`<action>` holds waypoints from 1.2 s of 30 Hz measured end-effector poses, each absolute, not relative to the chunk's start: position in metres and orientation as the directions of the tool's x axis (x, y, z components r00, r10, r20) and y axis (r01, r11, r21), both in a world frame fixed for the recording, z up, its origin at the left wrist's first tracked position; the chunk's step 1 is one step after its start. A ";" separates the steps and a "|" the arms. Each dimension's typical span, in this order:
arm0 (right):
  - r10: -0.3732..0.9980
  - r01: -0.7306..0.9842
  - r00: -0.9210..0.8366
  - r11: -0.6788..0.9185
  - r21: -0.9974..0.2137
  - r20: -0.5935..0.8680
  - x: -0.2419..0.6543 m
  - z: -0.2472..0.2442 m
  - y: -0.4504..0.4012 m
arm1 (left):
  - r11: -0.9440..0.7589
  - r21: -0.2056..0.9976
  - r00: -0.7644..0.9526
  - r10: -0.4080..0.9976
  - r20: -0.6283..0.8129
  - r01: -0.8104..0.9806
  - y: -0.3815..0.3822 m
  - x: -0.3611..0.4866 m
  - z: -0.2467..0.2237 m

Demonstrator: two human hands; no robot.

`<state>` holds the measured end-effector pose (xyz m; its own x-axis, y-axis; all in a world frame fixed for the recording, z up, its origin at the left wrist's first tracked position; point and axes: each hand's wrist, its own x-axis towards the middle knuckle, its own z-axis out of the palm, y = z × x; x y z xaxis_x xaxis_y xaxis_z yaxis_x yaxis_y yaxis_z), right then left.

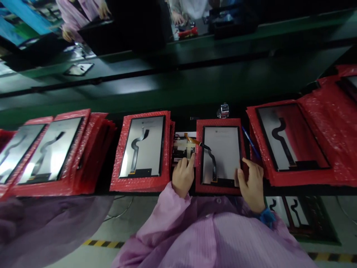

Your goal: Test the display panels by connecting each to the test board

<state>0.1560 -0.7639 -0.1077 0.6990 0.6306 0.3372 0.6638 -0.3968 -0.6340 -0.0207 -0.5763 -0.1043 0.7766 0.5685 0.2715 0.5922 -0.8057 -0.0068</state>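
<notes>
A display panel (223,149) lies on red bubble wrap (199,186) in front of me. Its black flex cable (212,160) joins an orange ribbon (192,139) that runs left to a small circuit board (180,150). My left hand (183,176) is at the board's near right corner, index finger stretched out onto or just over it, the other fingers loosely bent, nothing visibly held. My right hand (252,184) rests at the panel's right edge, thumb over its lower right side and fingers apart from the thumb.
Another panel (152,149) on red wrap lies left; stacks of wrapped panels (55,149) stand farther left, and one (292,137) right. A blue pen (250,142) and a metal tally counter (223,111) lie near. Co-workers' hands (103,9) show across the line.
</notes>
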 end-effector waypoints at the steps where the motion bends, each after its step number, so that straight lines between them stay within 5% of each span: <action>1: 0.636 0.657 0.701 -0.398 -0.641 0.323 0.156 -0.106 -0.764 | -0.811 -0.008 0.783 0.562 0.265 0.585 -0.575 -0.021 -0.103; 8: 0.654 0.465 0.754 -0.464 -0.754 0.061 0.148 -0.087 -0.768 | -0.865 0.236 0.747 0.501 0.436 0.442 -0.599 -0.014 -0.085; 17: 0.587 0.099 0.791 -0.399 -0.911 -0.171 0.160 -0.071 -0.773 | -0.814 0.473 0.778 0.524 0.347 0.337 -0.622 -0.013 -0.095; 23: 0.758 0.342 0.652 -0.263 -0.902 0.026 0.135 0.008 -0.758 | -0.373 0.849 0.812 0.574 -0.106 0.375 -0.581 -0.025 -0.055; 25: 0.849 0.414 0.513 -0.117 -0.903 0.125 0.124 0.025 -0.742 | -0.212 0.920 0.760 0.638 -0.125 0.329 -0.572 -0.020 -0.041; 29: 0.921 0.404 0.308 0.098 -0.909 0.236 0.108 0.016 -0.712 | 0.041 0.997 0.569 0.823 0.001 -0.061 -0.568 -0.002 -0.020; 33: 0.839 0.333 0.537 -0.111 -0.936 0.092 0.101 -0.028 -0.693 | 0.260 0.961 0.538 0.826 -0.167 -0.100 -0.572 0.006 -0.014; 36: 0.848 0.349 0.530 -0.204 -0.915 0.013 0.093 -0.048 -0.686 | 0.331 0.934 0.523 0.824 -0.218 -0.132 -0.571 0.005 -0.017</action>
